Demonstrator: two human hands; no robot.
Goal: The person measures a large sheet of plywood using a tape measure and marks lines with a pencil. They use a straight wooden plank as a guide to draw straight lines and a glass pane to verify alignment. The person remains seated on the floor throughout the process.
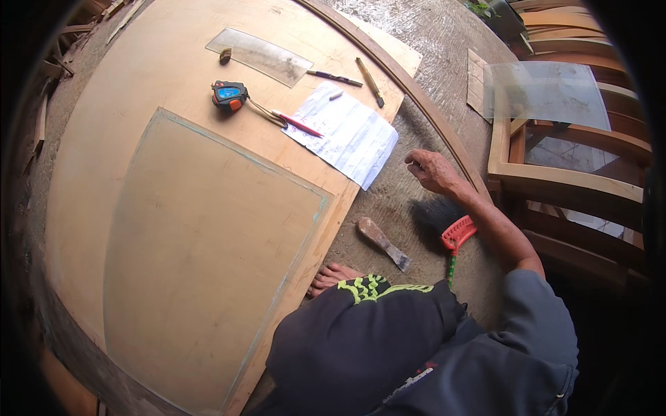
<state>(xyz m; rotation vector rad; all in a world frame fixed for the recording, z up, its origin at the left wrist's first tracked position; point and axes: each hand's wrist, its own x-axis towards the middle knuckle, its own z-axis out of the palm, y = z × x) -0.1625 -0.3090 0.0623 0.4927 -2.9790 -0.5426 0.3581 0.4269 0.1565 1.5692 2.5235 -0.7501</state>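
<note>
My right hand [431, 171] hangs over the concrete floor, just right of a sheet of lined paper [361, 142] with handwriting. Its fingers are curled in, and nothing shows in them. Below that hand lie a brush [458, 232] with black bristles and a red head, and a putty knife [383, 243] with a worn wooden handle. A large glass pane [215, 263] lies flat on a plywood board [83, 201]. Close to the paper are a red pencil [298, 124], a tape measure [229, 96], a dark pen [335, 78] and a yellowish slim tool [370, 82]. My left hand is out of view.
A narrow glass offcut [260, 55] lies on the board beside a small dark lump [225, 56]. A long wooden strip [402, 69] crosses the board's far right edge. At right, curved wooden frames [569, 177] are stacked, with a glass piece [548, 93] on them.
</note>
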